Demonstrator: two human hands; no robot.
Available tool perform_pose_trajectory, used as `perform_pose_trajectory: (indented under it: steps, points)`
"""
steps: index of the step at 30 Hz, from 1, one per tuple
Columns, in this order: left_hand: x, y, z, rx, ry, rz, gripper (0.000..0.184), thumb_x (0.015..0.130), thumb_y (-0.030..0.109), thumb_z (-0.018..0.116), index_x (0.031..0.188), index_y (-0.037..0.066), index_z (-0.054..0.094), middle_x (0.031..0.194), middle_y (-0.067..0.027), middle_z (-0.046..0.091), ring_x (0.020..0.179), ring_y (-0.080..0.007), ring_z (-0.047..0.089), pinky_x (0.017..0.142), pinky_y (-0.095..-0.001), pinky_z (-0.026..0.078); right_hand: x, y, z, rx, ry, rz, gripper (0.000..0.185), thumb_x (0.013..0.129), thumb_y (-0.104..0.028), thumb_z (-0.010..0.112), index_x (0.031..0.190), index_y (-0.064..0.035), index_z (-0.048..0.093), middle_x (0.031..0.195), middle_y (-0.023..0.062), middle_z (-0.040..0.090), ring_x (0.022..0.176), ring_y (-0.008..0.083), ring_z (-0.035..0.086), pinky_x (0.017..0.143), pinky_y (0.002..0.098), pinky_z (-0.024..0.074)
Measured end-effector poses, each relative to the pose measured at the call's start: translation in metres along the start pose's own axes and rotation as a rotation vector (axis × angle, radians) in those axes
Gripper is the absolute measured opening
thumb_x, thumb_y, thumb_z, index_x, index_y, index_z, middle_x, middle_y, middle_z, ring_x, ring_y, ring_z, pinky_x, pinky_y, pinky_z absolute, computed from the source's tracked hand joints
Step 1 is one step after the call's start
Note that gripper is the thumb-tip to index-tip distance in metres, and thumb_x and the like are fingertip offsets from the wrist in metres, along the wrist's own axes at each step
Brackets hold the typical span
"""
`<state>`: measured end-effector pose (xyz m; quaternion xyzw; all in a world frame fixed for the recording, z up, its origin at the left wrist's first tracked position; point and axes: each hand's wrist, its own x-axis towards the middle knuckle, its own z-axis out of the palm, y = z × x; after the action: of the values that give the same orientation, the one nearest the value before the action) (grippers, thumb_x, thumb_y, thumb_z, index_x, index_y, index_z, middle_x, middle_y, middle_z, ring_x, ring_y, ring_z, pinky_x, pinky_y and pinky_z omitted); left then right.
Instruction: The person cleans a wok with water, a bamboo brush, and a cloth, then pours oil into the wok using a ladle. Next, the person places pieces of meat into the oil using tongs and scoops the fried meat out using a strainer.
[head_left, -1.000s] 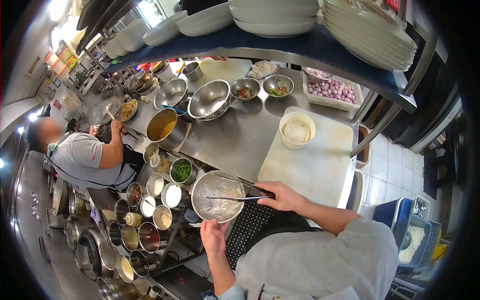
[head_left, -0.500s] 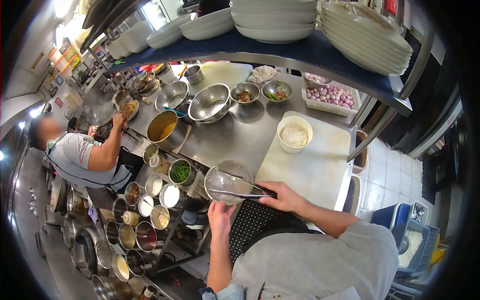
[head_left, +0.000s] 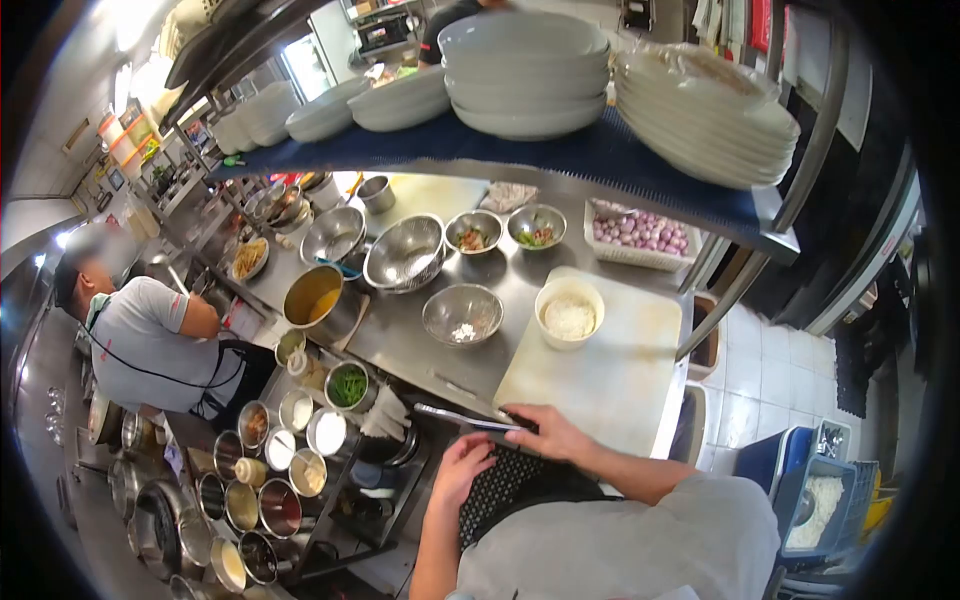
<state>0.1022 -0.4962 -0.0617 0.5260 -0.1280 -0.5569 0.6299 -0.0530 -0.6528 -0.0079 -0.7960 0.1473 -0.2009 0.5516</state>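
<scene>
A pair of metal tongs with dark handles is gripped in my right hand, arms close together, pointing left over the counter's front edge. My left hand hovers just left of it, fingers loosely bent with nothing in them. Beyond the hands, a steel mixing bowl stands on the metal counter with a small white clump inside. To its right, a white tub of pale, lumpy food rests on a white cutting board.
Several metal containers of ingredients, including chopped greens, stand lower left. A pot of yellowish liquid and a colander sit on the counter. Overhead, a shelf bears stacked plates. A co-worker stands at left.
The mixing bowl has left my left hand and now stands on the counter. The tongs have come out of the bowl, their arms drawn together. The view has shifted; the co-worker has turned.
</scene>
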Motion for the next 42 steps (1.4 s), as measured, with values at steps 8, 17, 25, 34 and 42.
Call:
perform_pose_trajectory:
  steps: [8, 17, 25, 34, 42]
  points:
    - [-0.02, 0.013, 0.014, -0.092, -0.126, 0.189, 0.05, 0.085, 0.003, 0.065, 0.131, 0.001, 0.044, 0.122, -0.0092, 0.054, 0.116, -0.0186, 0.051, 0.097, -0.0336, 0.044, 0.015, -0.009, 0.022, 0.059, -0.098, -0.019, 0.048, 0.087, -0.019, 0.065, 0.126, 0.0047, 0.051, 0.106, 0.0168, 0.065, 0.097, 0.0197, 0.061, 0.087, 0.0333, 0.0477]
    - [-0.026, 0.024, 0.021, -0.088, -0.162, 0.225, 0.052, 0.086, 0.003, 0.064, 0.133, -0.001, 0.042, 0.12, -0.0073, 0.054, 0.11, -0.0155, 0.052, 0.096, -0.03, 0.042, 0.013, -0.005, 0.036, 0.202, -0.177, -0.011, 0.068, 0.089, -0.016, 0.064, 0.144, -0.0039, 0.027, 0.113, 0.0138, 0.063, 0.1, 0.0187, 0.059, 0.09, 0.034, 0.0456]
    - [-0.027, 0.02, 0.02, -0.074, -0.144, 0.219, 0.05, 0.091, 0.015, 0.061, 0.133, -0.003, 0.041, 0.111, -0.0062, 0.058, 0.1, -0.0144, 0.057, 0.089, -0.0304, 0.046, 0.01, -0.008, 0.04, 0.247, -0.198, 0.063, 0.073, 0.09, -0.019, 0.063, 0.148, -0.0079, 0.019, 0.116, 0.0134, 0.061, 0.099, 0.0167, 0.057, 0.085, 0.0319, 0.0449]
    - [-0.029, 0.019, 0.014, -0.133, -0.084, 0.292, 0.042, 0.089, 0.015, 0.063, 0.125, -0.003, 0.051, 0.11, -0.0064, 0.061, 0.098, -0.0131, 0.057, 0.087, -0.0289, 0.045, 0.013, -0.013, 0.048, 0.333, -0.225, 0.077, 0.073, 0.09, -0.018, 0.064, 0.147, -0.0073, 0.02, 0.131, 0.0147, 0.051, 0.122, 0.0204, 0.048, 0.095, 0.0345, 0.0408]
    - [-0.04, 0.034, 0.023, -0.13, -0.018, 0.336, 0.027, 0.09, 0.012, 0.06, 0.113, -0.001, 0.055, 0.087, -0.0015, 0.059, 0.081, -0.0106, 0.055, 0.078, -0.0277, 0.047, 0.02, -0.008, 0.059, 0.404, -0.26, -0.007, 0.074, 0.09, -0.018, 0.064, 0.148, -0.0057, 0.019, 0.128, 0.0152, 0.052, 0.121, 0.0198, 0.048, 0.099, 0.0344, 0.039]
